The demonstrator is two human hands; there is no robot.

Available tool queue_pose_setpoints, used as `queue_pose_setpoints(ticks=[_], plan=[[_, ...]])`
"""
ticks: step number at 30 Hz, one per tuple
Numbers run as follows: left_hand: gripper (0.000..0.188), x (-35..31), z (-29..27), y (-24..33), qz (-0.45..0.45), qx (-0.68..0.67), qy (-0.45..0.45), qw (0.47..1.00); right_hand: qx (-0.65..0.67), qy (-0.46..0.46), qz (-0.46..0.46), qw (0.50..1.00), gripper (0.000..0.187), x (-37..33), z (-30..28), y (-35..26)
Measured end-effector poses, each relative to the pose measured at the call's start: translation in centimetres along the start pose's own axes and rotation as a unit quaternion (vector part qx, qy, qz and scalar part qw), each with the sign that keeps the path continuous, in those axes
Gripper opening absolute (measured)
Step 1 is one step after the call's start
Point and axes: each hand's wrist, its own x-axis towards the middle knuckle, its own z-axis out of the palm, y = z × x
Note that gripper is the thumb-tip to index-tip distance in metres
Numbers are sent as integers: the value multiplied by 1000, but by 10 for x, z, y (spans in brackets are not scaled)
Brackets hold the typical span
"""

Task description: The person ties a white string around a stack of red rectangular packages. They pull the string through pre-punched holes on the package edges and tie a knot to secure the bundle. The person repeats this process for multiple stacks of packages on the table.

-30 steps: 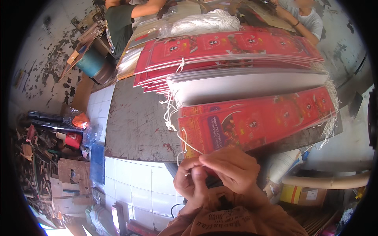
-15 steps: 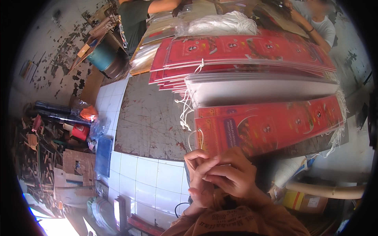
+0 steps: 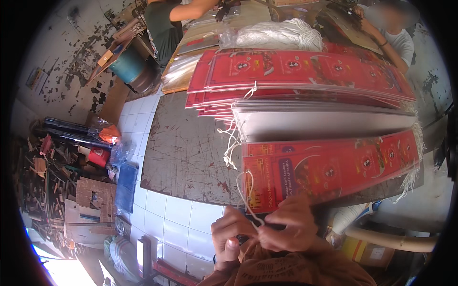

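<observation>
A white string loops through the left end of a long red printed panel with a glossy clear surface. Its ends run down to my two hands, just off the table's near edge. My right hand is closed with the string pinched at its fingertips. Close beside it, my left hand is closed on the string too, its thumb pointing up. Behind this panel, a stack of panels with white backs stands tilted, with knotted strings hanging from its left end.
More red panels lie fanned out farther back, below a bundle of white string. The scratched dark table extends left. Two people work at the far side, one in a dark top, another in a white shirt. Wood scraps cover the left floor.
My hands have come apart slightly and moved lower, drawing the string into a visible loop. The whole scene sits a little lower and farther right in view.
</observation>
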Motion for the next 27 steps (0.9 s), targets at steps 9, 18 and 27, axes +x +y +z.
queue_pose_setpoints(ticks=[9, 18, 27], plan=[[29, -2, -5, 0, -192, -209, 97, 954, 138, -80, -9, 987, 16, -14, 25, 4], [21, 16, -10, 21, -92, 328, -89, 936, 167, -188, 111, 961, 22, 3, 19, 14], [12, 18, -13, -20, 163, 393, -3, 905, 161, -103, 205, 960, 22, 10, 21, 18]])
